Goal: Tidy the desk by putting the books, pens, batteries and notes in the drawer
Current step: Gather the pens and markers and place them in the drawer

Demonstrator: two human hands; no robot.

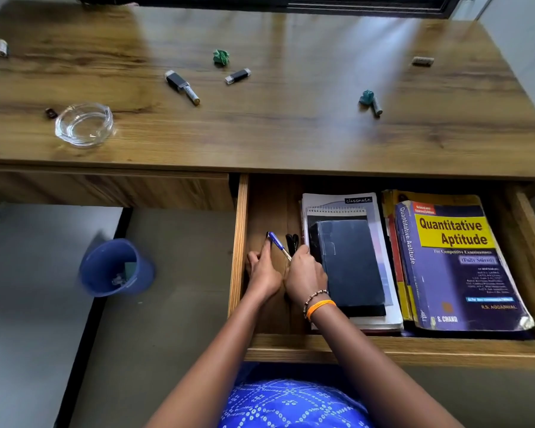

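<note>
Wooden drawer (241,242): L hand (261,267) & R hand (305,271) grip slim blue pen (278,244).

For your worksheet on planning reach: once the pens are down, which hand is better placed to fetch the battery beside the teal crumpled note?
Probably the right hand: that battery lies on the desk's right half, above the open drawer; the left hand would have to cross over.

Both hands (286,270) hold pens (278,244) inside the open drawer (240,242) beside books (451,261).
</note>
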